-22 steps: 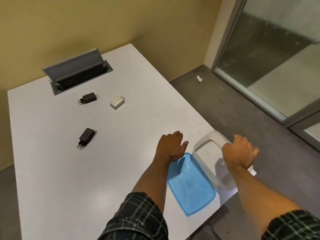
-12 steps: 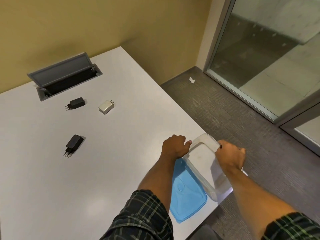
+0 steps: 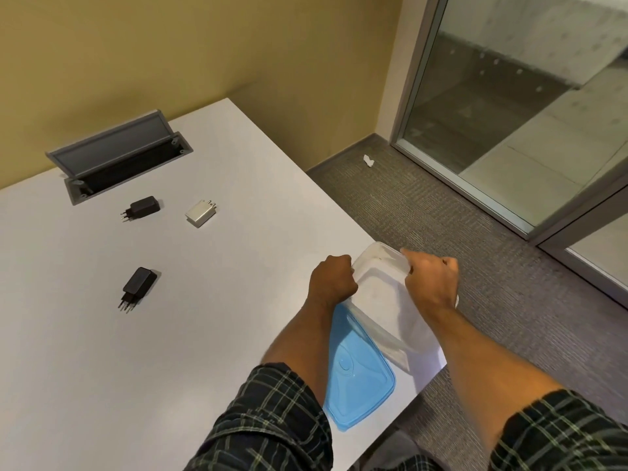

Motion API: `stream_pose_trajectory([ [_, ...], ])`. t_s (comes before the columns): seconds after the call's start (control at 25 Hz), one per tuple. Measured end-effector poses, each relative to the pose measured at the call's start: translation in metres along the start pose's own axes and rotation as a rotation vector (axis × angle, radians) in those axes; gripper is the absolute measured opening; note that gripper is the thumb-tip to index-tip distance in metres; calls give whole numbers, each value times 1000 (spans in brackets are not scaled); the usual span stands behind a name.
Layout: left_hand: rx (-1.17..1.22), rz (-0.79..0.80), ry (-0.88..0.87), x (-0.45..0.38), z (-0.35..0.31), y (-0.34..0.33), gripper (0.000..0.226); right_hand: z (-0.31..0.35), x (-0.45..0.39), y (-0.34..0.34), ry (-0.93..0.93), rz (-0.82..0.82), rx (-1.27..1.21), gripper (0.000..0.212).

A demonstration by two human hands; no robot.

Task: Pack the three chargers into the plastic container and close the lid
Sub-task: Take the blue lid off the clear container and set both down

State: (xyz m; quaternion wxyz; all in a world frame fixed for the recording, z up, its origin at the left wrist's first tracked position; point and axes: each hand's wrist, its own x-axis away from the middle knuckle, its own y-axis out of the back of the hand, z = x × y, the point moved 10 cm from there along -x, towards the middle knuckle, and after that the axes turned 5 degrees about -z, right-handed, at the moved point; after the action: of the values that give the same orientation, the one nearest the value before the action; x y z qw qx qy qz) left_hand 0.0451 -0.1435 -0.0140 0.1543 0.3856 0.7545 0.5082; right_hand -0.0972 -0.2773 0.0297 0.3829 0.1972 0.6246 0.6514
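Note:
A clear plastic container (image 3: 377, 266) stands open near the table's right edge. My left hand (image 3: 331, 282) grips its left rim and my right hand (image 3: 430, 282) grips its right rim. Its blue lid (image 3: 356, 375) lies flat on the table beside it, partly under the container's near end. Three chargers lie apart on the left half of the table: a black one (image 3: 144, 207) near the back, a white one (image 3: 200, 213) to its right, and another black one (image 3: 137, 285) closer to me.
An open grey cable hatch (image 3: 115, 154) is set into the white table (image 3: 102, 351) at the back left. The table's right edge runs just past the container, with grey carpet (image 3: 424, 212) below. A glass door (image 3: 509, 113) is at the right.
Both hands have closed on the container's rims, and the container has shifted left so that it overlaps the blue lid. The chargers have not moved.

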Motion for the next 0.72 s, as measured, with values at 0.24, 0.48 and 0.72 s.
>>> stream_pose_trajectory([
  [0.24,72,-155,149,20,50,62,11,13,7,34,-27,-163,-208,63],
  [0.48,104,-222,313,70,119,96,6,28,27,11,-269,47,-562,59],
  [0.72,77,-239,410,131,178,112,15,106,56,-11,-114,289,-655,56],
])
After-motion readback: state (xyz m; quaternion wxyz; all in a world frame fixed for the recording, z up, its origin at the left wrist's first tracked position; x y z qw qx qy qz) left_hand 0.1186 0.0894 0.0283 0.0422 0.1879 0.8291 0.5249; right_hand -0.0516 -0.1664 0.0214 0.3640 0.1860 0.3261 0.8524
